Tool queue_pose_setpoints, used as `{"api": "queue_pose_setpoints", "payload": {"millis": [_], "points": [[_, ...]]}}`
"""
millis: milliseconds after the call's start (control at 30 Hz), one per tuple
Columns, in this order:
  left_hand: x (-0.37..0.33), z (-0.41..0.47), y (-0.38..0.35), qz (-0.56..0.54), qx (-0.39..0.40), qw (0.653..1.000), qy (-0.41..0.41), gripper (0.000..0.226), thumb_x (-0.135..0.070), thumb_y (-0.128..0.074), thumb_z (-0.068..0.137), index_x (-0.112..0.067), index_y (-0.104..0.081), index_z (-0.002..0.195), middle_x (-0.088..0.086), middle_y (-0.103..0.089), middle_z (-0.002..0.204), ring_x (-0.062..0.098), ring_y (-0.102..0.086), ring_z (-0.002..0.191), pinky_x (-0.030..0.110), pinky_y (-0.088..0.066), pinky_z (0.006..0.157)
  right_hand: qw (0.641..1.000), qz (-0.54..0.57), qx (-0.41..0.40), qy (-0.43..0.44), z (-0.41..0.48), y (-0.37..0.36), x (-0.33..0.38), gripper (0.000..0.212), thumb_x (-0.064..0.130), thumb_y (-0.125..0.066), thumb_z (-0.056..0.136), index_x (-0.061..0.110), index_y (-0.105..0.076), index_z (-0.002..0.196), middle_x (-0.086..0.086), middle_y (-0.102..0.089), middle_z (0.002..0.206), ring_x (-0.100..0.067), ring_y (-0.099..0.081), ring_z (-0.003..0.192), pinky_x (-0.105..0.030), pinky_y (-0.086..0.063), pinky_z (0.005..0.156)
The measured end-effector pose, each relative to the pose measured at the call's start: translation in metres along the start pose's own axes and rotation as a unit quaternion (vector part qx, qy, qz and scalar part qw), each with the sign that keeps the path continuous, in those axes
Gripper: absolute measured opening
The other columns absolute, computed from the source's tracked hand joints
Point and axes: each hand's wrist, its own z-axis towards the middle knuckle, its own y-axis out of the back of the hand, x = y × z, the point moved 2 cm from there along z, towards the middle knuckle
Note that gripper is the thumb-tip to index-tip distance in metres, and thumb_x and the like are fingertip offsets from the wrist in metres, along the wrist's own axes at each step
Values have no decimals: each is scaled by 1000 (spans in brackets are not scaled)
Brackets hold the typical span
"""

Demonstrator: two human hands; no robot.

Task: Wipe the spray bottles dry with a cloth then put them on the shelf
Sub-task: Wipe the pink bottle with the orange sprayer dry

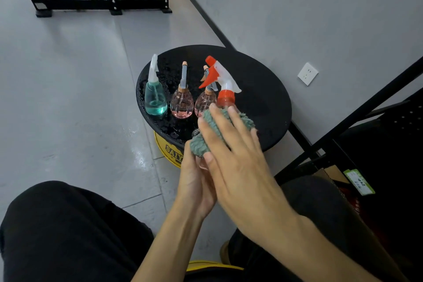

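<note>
Bottle (pixel 226 98) under green cloth (pixel 199 145), right hand (pixel 238 162) fingers flat on cloth, left hand (pixel 194 185) fingers curled round its base

Black trousers (pixel 68 231), tan shoe (pixel 225 252), bare forearms (pixel 320 242)

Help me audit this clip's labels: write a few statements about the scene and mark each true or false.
1. Three bottles stand on the round black table: a teal bottle and two pink bottles. True.
2. The bottle being wiped has a blue trigger. False: the held bottle has a red trigger.
3. The right hand presses a grey-green cloth against the held bottle. True.
4. The tabletop is dry. False: water droplets cover it.
5. The left hand rests idle on a knee. False: the left hand grips the held bottle from below.
</note>
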Motion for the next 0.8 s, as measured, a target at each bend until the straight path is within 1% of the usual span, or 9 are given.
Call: {"api": "queue_pose_setpoints", "payload": {"millis": [100, 167, 233, 400, 467, 567, 633, 700, 800], "points": [[0, 0, 1, 2, 6, 1000, 17, 42, -41, -37, 96, -17, -71, 102, 6, -74, 101, 20, -71, 91, 35, -58, 74, 999, 27, 29, -5, 15, 5, -11, 51, 19, -28, 97, 21, -34, 147, 3, -22, 159, -18, -8, 148, -53, -18, 117], [0, -1, -1, 39, 29, 998, 33, 36, -38, -42, 91, -15, -66, 103, 6, -74, 87, 20, -71, 75, 35, -59, 57, 998, 49, 32, -13, 33, 18, -23, 47, 19, -29, 102, 21, -31, 149, 5, -15, 160, -14, 0, 149, -44, -10, 120], [1, -3, -4, 62, 40, 996, 44, 41, -41, -46, 83, -10, -65, 103, 8, -72, 81, 22, -70, 68, 35, -59, 53, 998, 50, 27, -31, 49, 28, -31, 45, 20, -30, 104, 20, -29, 150, 7, -10, 161, -14, 5, 148, -33, -3, 119], [3, -3, -6, 87, 43, 994, 40, 42, -39, -42, 84, -12, -74, 80, 6, -70, 69, 20, -67, 57, 32, -57, 48, 998, 47, 15, -50, 45, 29, -26, 45, 21, -32, 104, 19, -29, 149, 6, -15, 160, -14, 2, 148, -47, -13, 120], [3, -2, -4, 74, 20, 996, 35, 47, -39, -38, 89, -18, -77, 71, 5, -69, 74, 18, -67, 64, 28, -55, 53, 999, 25, 15, -30, 28, 23, -15, 46, 20, -34, 103, 18, -31, 149, 4, -18, 159, -15, -4, 148, -45, -16, 119], [4, 0, 0, 28, -24, 999, 17, 58, -45, -31, 96, -20, -79, 76, 5, -73, 96, 19, -70, 88, 33, -51, 77, 1000, -22, -4, -3, 7, 12, 0, 54, 21, -30, 93, 16, -39, 145, 2, -27, 157, -20, -17, 147, -51, -23, 116], [6, 1, 1, 19, -20, 999, 15, 57, -46, -33, 95, -23, -79, 71, 2, -74, 88, 15, -72, 80, 31, -53, 74, 1000, -11, 0, 4, 9, 11, -2, 55, 20, -28, 92, 17, -40, 145, 3, -28, 156, -19, -17, 147, -50, -22, 117], [5, -1, -2, 44, 6, 999, 24, 49, -44, -39, 88, -22, -77, 66, 1, -71, 74, 15, -68, 64, 29, -55, 58, 999, 25, 22, 1, 22, 16, -12, 50, 19, -32, 98, 17, -35, 147, 3, -24, 158, -15, -11, 148, -33, -9, 120], [5, -5, -8, 69, 31, 997, 34, 49, -50, -43, 77, -16, -78, 74, 8, -71, 71, 22, -67, 53, 29, -54, 43, 996, 78, 19, -37, 46, 30, -32, 46, 21, -34, 104, 22, -29, 149, 8, -16, 160, -9, -1, 148, -1, 7, 102]]}}
